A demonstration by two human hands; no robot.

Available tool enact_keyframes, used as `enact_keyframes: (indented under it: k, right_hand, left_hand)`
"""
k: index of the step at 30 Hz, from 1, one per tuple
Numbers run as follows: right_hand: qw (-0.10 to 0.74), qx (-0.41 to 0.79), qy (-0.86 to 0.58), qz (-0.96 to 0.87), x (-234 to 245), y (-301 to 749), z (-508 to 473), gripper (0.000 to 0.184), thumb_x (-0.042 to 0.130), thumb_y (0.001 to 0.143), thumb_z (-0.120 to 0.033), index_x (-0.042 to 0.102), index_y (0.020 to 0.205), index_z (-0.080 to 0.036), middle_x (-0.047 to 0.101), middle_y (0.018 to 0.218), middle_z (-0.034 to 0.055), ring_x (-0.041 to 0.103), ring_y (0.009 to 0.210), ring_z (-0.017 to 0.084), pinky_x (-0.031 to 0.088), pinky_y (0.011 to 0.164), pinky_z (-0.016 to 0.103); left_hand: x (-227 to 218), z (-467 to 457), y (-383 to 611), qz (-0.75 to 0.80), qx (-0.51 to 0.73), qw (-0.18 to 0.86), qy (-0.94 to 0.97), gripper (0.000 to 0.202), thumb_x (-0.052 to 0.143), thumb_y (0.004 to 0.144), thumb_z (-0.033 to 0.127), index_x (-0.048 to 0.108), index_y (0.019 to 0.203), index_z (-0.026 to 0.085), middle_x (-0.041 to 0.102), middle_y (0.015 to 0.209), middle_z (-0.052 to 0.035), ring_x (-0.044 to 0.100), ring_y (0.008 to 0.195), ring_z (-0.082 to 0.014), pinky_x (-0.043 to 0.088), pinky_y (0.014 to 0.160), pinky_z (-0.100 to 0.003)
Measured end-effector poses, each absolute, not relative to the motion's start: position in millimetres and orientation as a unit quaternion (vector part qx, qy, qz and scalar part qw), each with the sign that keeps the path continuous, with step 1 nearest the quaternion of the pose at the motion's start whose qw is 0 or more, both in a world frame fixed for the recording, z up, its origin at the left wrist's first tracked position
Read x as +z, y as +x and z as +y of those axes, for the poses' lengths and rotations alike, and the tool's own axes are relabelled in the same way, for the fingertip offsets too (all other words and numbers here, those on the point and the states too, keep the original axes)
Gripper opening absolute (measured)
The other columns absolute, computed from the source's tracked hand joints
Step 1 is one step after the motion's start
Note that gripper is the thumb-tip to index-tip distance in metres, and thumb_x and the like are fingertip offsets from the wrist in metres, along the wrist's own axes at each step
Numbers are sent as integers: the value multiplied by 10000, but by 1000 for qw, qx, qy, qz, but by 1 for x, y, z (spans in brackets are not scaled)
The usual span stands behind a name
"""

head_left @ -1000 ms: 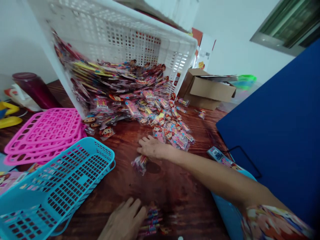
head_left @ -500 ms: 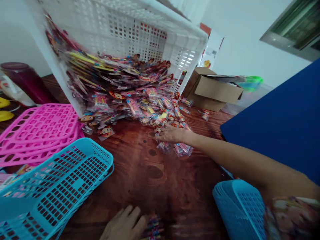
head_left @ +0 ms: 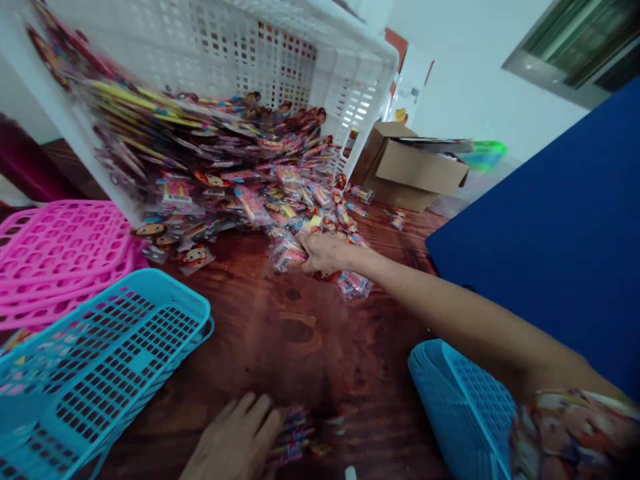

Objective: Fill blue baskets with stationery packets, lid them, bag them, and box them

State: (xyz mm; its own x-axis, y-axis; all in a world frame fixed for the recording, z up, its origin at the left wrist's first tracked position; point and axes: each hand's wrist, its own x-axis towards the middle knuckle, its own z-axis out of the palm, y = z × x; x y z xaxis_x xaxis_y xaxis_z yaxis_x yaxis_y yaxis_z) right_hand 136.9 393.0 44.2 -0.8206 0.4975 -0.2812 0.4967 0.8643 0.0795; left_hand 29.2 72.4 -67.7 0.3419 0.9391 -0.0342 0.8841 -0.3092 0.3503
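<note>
A big white crate [head_left: 240, 47] lies tipped on its side at the back, and a heap of small colourful wrapped packets [head_left: 235, 180] spills from it onto the brown wooden table [head_left: 280, 340]. My right hand [head_left: 325, 253] reaches into the near edge of that heap, fingers closed on a few packets [head_left: 286, 253]. At the bottom edge my left hand [head_left: 235, 440] lies flat on the table, its fingers spread against a small bunch of packets [head_left: 295, 440].
A light-blue basket [head_left: 100, 373] stands at the near left, a stack of pink baskets [head_left: 60, 253] behind it. Another light-blue basket [head_left: 465, 413] sits under my right arm. A blue board [head_left: 550, 233] fills the right; a cardboard box [head_left: 415, 173] is at the back.
My right hand went from the table's middle out to the heap and has closed on a few packets. The left hand has stayed flat at the bottom. The view shifted slightly left.
</note>
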Motion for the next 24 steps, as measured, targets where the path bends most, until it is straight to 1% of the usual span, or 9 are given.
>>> enact_keyframes:
  k: [2, 4, 6, 10, 15, 18, 20, 22, 24]
  right_hand:
    - [171, -38, 297, 939, 33, 140, 357, 411, 607, 778, -380, 524, 1121, -169, 694, 964, 95, 647, 830, 262, 416, 683, 315]
    - [173, -57, 297, 937, 19, 143, 317, 408, 605, 777, -341, 507, 1142, -184, 699, 982, 97, 664, 854, 276, 427, 668, 317]
    - [171, -76, 289, 939, 9, 149, 279, 428, 615, 783, -303, 483, 1173, -188, 693, 1024, 104, 665, 912, 282, 445, 707, 330]
    - [179, -165, 277, 930, 13, 162, 233, 439, 645, 776, -332, 486, 1157, -182, 646, 1147, 132, 633, 1023, 294, 460, 777, 359]
    - [133, -264, 267, 917, 21, 185, 217, 392, 517, 850, -210, 473, 1239, -186, 614, 1202, 113, 611, 1065, 253, 452, 837, 353]
    - [104, -270, 259, 922, 16, 201, 211, 310, 442, 878, -132, 535, 1170, -182, 617, 1147, 99, 607, 1028, 218, 447, 847, 332]
    - [87, -283, 229, 927, 11, 209, 209, 309, 407, 893, -105, 555, 1151, -186, 611, 1134, 93, 604, 1001, 197, 449, 847, 320]
    - [64, -310, 197, 928, 6, 213, 210, 315, 406, 905, -99, 564, 1161, -190, 611, 1140, 89, 594, 1019, 189, 446, 883, 322]
    - [37, -358, 188, 914, 1, 215, 212, 287, 436, 930, -144, 571, 1179, -184, 620, 1159, 87, 581, 1070, 189, 433, 946, 336]
  left_hand:
    - [-49, 77, 38, 590, 68, 186, 783, 483, 595, 797, 178, 508, 1257, 295, 612, 1207, -44, 555, 1111, -258, 446, 994, -415]
    - [-35, 82, 46, 598, 55, 214, 771, 370, 614, 798, 201, 547, 1154, 274, 610, 1092, -39, 550, 1009, -256, 473, 916, -442]
    - [-27, 84, 50, 605, 63, 218, 763, 320, 624, 795, 197, 546, 1100, 251, 589, 1061, -42, 523, 994, -262, 478, 885, -453]
    - [-23, 80, 52, 621, 100, 185, 755, 311, 623, 792, 165, 532, 1084, 219, 555, 1117, -62, 472, 1062, -277, 465, 906, -452]
    - [-27, 68, 56, 632, 122, 153, 750, 327, 608, 792, 148, 541, 1106, 210, 537, 1135, -82, 480, 1036, -273, 475, 883, -460]
    - [-32, 61, 58, 647, 165, 122, 734, 370, 632, 767, 130, 559, 1118, 223, 476, 1271, -107, 438, 1171, -298, 440, 973, -489]
    - [-34, 59, 57, 658, 198, 86, 722, 364, 673, 741, 147, 584, 1084, 228, 328, 1448, -127, 288, 1346, -367, 334, 1077, -573]
    - [-33, 60, 55, 659, 204, 69, 721, 342, 699, 723, 168, 595, 1044, 220, 185, 1541, -131, 131, 1428, -416, 239, 1118, -633]
    - [-31, 62, 51, 647, 185, 82, 735, 349, 681, 738, 160, 577, 1067, 209, 203, 1542, -141, 164, 1427, -394, 278, 1113, -611]
